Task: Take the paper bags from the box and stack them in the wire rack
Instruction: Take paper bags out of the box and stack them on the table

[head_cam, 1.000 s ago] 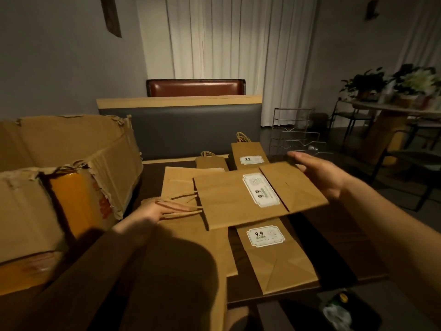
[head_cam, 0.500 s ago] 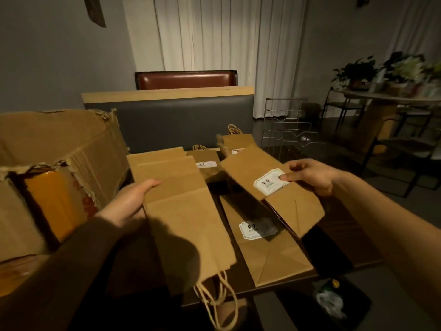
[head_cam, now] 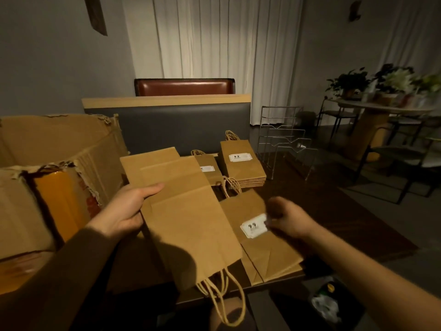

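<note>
My left hand [head_cam: 126,211] grips the left edge of a plain brown paper bag bundle [head_cam: 188,218], held over the table with its twine handles [head_cam: 222,299] hanging toward me. My right hand [head_cam: 286,218], blurred, has its fingers curled on a labelled paper bag [head_cam: 265,244] that lies flat on another bag near the table's front edge. Two stacks of bags, a tall one [head_cam: 243,163] and a small one [head_cam: 207,168], lie farther back. The empty wire rack [head_cam: 284,144] stands at the table's far right. The torn cardboard box [head_cam: 59,163] sits at my left.
The dark table [head_cam: 334,223] ends just in front of me. A grey bench back [head_cam: 179,125] runs behind it. A round table with plants [head_cam: 381,108] and chairs stands at the right. A dark bin with white trash [head_cam: 327,304] sits on the floor at the lower right.
My right hand has brought the labelled bag down flat onto the bag near the table front. My left hand keeps its hold on the plain bundle.
</note>
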